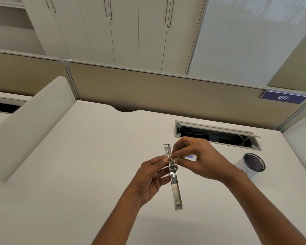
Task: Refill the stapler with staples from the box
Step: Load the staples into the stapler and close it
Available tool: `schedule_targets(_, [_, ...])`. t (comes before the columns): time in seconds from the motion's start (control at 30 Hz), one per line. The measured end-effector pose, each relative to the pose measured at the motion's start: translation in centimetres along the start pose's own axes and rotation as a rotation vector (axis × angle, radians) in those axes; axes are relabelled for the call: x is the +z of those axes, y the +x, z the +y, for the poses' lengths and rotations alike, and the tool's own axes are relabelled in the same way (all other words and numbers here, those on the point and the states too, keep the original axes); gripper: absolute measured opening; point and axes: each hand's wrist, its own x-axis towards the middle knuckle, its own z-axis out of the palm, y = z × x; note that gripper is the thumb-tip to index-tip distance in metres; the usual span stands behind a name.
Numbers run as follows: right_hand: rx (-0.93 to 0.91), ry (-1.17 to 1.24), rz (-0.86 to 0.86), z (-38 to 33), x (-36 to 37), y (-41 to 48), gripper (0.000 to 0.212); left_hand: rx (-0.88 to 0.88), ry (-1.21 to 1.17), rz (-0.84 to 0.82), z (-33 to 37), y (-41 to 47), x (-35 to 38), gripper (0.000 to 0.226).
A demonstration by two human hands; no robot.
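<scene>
A silver metal stapler (174, 184) is swung fully open and held above the white desk, its long arm pointing toward me and its magazine end pointing away. My left hand (151, 177) grips it at the hinge from the left. My right hand (196, 157) pinches at the magazine just above the hinge, fingertips together on something small that I cannot make out. A small blue and white thing (191, 157), perhaps the staple box, peeks out from behind my right hand, mostly hidden.
A mesh pen cup (253, 163) stands on the white desk (78, 165) to the right of my hands. An open cable tray (217, 136) is sunk into the desk behind them. A beige partition with a "017" sign (283, 97) closes off the back edge.
</scene>
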Motion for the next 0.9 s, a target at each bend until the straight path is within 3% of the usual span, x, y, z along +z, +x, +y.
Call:
schedule_targets(0.37, [0.042,-0.042,-0.091,-0.5,-1.0,0.5,0.013,-0.021,0.041,-0.031,-0.5,-0.3,0.3,0.032])
schedule_targets(0.67, [0.052,-0.025,-0.017,-0.4,-0.2,0.0,0.009,-0.015,0.059,-0.051,-0.7,-0.2,0.2,0.053])
schedule_targets(0.9, [0.093,0.208,0.001,-0.6,-0.6,-0.7,0.009,-0.003,0.052,-0.058,-0.4,-0.5,0.3,0.051])
